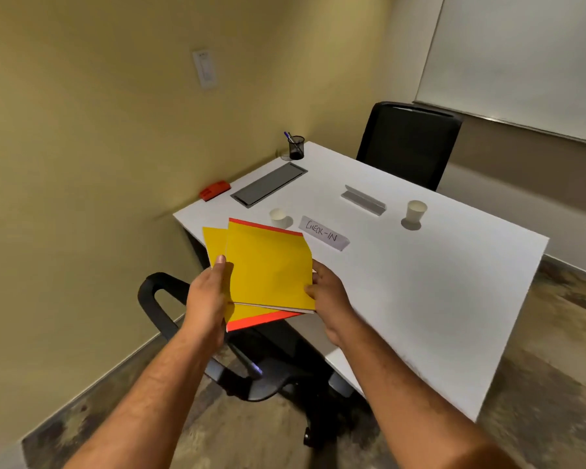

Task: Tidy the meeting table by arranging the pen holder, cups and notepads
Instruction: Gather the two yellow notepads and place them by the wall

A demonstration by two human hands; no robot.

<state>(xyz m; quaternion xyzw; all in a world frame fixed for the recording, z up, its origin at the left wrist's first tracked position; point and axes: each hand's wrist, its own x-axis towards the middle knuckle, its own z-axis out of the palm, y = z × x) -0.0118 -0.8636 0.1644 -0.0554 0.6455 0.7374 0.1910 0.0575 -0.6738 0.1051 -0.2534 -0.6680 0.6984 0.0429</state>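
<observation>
Two yellow notepads with red-orange edges are held above the near left corner of the white table [437,299]. The upper notepad [268,265] lies askew on the lower notepad [251,316]. My left hand [207,296] grips their left side with the thumb on top. At their right edge, my right hand [325,289] pinches the pads. A black mesh pen holder [296,147] with a blue pen stands at the far left corner. One paper cup [278,218] sits just beyond the notepads; another paper cup [415,210] stands further right.
A "CHECK-IN" paper sign [323,233] lies between the cups. A grey cable hatch [269,184], a red stapler-like object [214,190] and a metal name-card stand [364,199] are on the table. One black chair [408,143] stands behind, another chair [170,299] below my hands.
</observation>
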